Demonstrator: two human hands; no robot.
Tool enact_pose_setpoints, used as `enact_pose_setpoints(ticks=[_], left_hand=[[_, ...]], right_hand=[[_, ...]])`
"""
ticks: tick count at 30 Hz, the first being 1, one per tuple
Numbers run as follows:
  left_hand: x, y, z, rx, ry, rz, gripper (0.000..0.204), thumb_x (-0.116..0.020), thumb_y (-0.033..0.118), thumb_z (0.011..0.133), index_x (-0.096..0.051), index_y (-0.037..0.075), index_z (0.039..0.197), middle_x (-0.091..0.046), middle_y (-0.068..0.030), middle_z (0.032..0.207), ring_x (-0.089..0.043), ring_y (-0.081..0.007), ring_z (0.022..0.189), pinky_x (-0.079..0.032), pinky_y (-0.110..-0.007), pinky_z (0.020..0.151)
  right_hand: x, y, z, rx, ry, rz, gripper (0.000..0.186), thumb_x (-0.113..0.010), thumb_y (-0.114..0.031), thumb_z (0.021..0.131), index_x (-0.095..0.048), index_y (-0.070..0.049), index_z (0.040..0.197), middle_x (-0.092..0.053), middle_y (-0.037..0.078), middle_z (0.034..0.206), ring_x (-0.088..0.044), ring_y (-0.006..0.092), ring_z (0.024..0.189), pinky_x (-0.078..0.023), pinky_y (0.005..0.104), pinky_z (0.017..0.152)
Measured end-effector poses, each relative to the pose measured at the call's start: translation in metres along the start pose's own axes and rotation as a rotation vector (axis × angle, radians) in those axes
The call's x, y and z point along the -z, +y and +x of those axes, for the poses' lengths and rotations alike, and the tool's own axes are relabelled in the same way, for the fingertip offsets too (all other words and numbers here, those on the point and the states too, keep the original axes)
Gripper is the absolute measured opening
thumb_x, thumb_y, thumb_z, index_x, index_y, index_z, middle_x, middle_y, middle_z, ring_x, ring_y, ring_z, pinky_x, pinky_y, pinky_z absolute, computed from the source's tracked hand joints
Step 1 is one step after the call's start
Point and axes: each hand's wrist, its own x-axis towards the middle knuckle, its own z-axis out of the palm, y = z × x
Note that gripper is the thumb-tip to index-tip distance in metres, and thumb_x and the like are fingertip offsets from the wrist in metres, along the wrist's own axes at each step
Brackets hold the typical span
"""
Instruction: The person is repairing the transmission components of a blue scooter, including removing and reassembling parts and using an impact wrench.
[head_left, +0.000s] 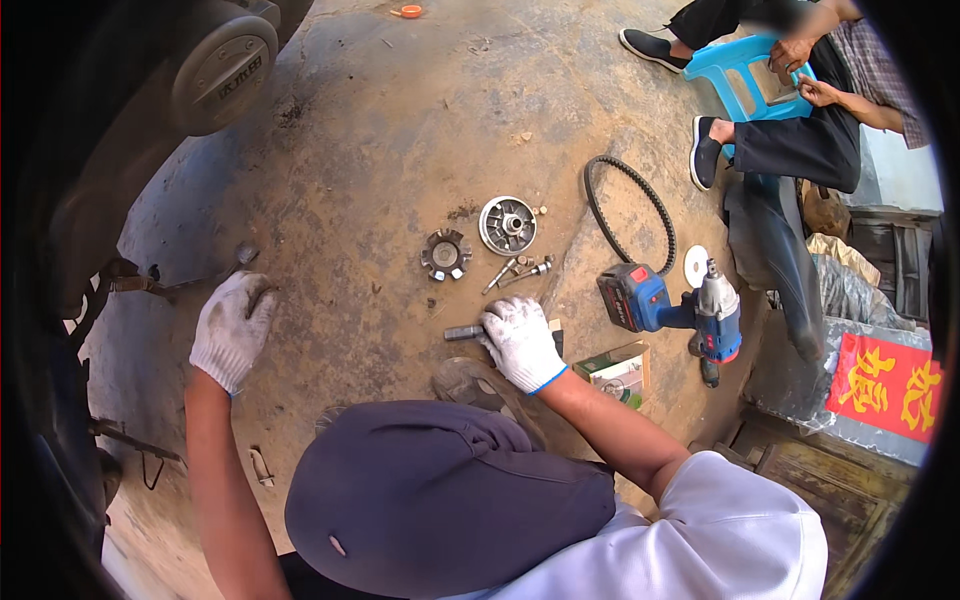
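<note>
My left hand (237, 325), in a white knitted glove, is at the left with its fingers curled in. What they hold, if anything, is hidden. Just beyond it a metal lever (205, 278) with a rounded end reaches out from the dark scooter (130, 130). My right hand (520, 342), gloved alike, is closed low over the floor round a short dark metal cylinder (463, 332), whose end sticks out to the left. Beyond that hand lie several metal pins (518, 270), a round pulley disc (507, 225) and a notched metal plate (445, 256).
A black drive belt (668, 222) and a blue cordless impact wrench (715, 315) lie to the right, near a small box (615, 372) and a white disc (695, 266). Another person sits at the far right by a blue plastic stool (735, 70). An orange object (407, 12) lies far off.
</note>
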Motion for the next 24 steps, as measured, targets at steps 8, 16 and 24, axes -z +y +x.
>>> enact_pose_setpoints(ticks=[8,16,24], left_hand=[[0.009,-0.013,-0.021,-0.021,0.015,0.119,0.017,-0.066,0.013,0.095,-0.072,0.001,0.106,-0.069,-0.0188,0.105,-0.067,-0.0408,0.102,-0.053,-0.045,0.090],[-0.073,0.076,0.013,-0.271,-0.232,0.042,0.017,-0.069,0.016,0.094,-0.074,0.005,0.106,-0.071,-0.0152,0.104,-0.066,-0.0382,0.105,-0.053,-0.047,0.095],[-0.141,0.124,0.004,0.020,-0.369,-0.535,0.048,-0.064,0.029,0.104,-0.060,0.007,0.146,-0.068,-0.0226,0.133,-0.066,-0.0348,0.125,-0.053,-0.043,0.106]], right_hand=[[0.016,0.064,0.020,-0.125,0.020,-0.186,0.023,-0.061,-0.017,0.092,-0.074,-0.012,0.111,-0.065,0.012,0.104,-0.063,0.0324,0.103,-0.047,0.0473,0.091],[0.003,0.106,0.019,-0.124,-0.133,-0.255,0.022,-0.055,-0.019,0.095,-0.072,-0.011,0.106,-0.065,0.013,0.103,-0.063,0.0320,0.102,-0.048,0.0460,0.088],[0.029,0.061,0.026,-0.251,0.011,0.107,0.023,-0.071,-0.021,0.090,-0.071,-0.006,0.107,-0.066,0.018,0.106,-0.065,0.0393,0.103,-0.053,0.0491,0.090]])
